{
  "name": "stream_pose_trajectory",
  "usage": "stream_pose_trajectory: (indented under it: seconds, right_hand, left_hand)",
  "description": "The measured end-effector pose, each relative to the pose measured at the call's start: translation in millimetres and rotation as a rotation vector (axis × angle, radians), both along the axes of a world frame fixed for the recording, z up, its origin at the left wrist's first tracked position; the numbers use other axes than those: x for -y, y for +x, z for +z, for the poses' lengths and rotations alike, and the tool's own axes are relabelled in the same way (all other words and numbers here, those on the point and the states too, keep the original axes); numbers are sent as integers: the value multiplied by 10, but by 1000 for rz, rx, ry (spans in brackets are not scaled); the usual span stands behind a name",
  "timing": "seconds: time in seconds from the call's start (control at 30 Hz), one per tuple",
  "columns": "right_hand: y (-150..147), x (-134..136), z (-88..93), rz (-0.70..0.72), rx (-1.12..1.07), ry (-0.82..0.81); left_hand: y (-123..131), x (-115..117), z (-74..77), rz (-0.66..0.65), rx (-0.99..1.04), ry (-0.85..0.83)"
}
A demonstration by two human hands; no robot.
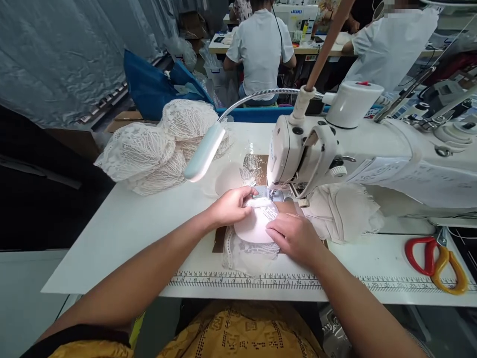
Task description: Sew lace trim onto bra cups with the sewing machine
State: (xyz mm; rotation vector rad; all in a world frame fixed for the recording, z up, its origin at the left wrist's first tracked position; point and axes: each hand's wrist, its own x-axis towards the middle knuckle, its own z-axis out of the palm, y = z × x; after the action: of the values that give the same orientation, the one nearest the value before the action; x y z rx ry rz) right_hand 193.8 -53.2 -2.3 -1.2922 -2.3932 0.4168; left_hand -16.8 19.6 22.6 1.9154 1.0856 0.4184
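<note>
A smooth white bra cup [253, 227] lies in front of the needle area of a white sewing machine [285, 144]. Its upper edge is pinched between the thumb and fingers of my left hand [234, 205], just left of the presser foot [276, 195]. My right hand [298, 236] grips the cup's right side with curled fingers, partly covering it. Sheer white lace fabric [248, 256] spreads out beneath the cup toward the front edge. Behind my left hand, another pale cup [228, 180] with a lace edge rests on the table.
Lace cups [141, 154] are heaped at the back left under a lamp [204, 151]. White fabric pieces [341, 211] lie beneath the machine arm. Scissors with red and yellow handles [436, 263] sit at right, near the printed ruler [261, 282]. Other people sit at machines beyond.
</note>
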Motion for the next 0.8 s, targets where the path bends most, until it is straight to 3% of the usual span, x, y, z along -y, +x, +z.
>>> stream_pose_trajectory:
  seconds: [0.1,0.17,0.27,0.33,0.47,0.63,0.8]
  right_hand:
    - [-7,-2,-4,-1,-12,-9]
    - [-10,-1,-1,-4,-19,-10]
    - [-10,4,23,-4,-38,-33]
    - [-8,8,47,5,-47,-50]
    - [-19,-1,63,-53,-68,4]
    - [-51,-40,-27,-185,102,131]
    - [-66,-53,-95,-207,192,188]
  left_hand:
    - [-23,-71,85,-177,74,-242]
    - [-4,-130,93,-221,164,-362]
    - [43,-209,31,-145,295,-462]
    - [64,-228,-20,-82,266,-447]
    - [96,-184,-67,-84,25,-156]
    - [161,-182,-76,-145,-36,48]
    - [99,-175,2,-48,-212,488]
